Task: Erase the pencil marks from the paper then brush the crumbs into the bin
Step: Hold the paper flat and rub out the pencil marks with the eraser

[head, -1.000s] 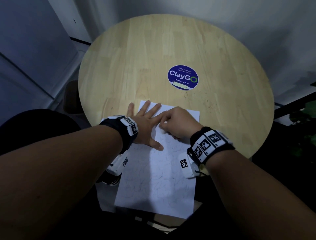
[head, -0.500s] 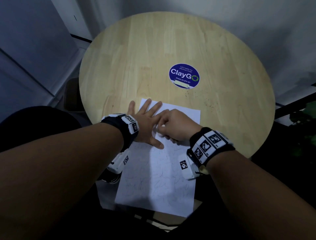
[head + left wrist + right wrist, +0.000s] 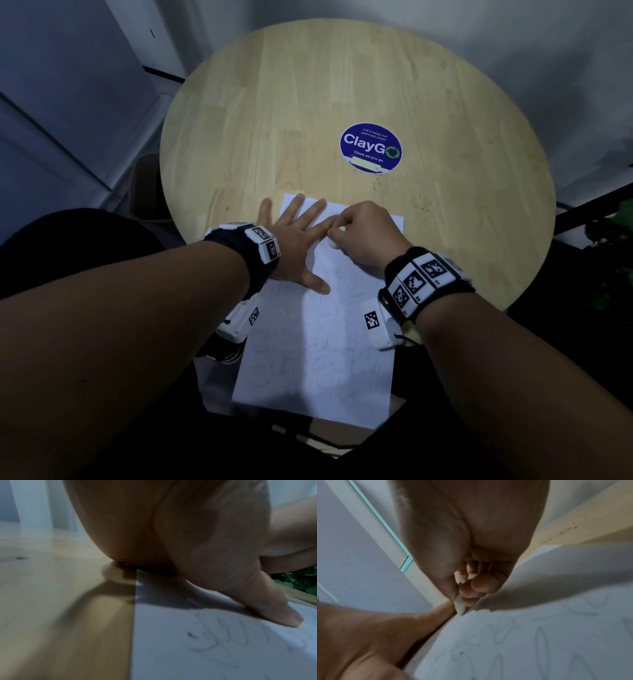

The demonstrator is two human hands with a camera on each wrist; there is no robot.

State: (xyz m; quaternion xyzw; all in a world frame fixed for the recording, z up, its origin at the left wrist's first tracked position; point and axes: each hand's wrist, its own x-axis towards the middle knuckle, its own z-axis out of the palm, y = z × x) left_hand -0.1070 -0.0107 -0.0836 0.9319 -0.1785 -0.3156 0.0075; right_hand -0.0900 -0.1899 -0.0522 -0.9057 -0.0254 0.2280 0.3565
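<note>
While a round blue "ClayGo – Clean as you go" sticker (image 3: 370,148) sits on the pale wooden worktop (image 3: 308,102), the left hand (image 3: 294,240) lies flat, fingers spread, on the scribbled white paper sheet (image 3: 318,342) and the right hand (image 3: 368,233) pinches a small white eraser (image 3: 460,607).

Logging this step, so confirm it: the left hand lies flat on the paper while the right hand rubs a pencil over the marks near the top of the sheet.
One thing is wrong: the right hand grips a white eraser, not a pencil, as the right wrist view shows. The rest stands: the left hand lies flat on the paper, pencil marks still below.

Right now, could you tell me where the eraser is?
The eraser is pinched in the right hand, pressed on the paper's far end beside the left hand's fingertips.
</note>
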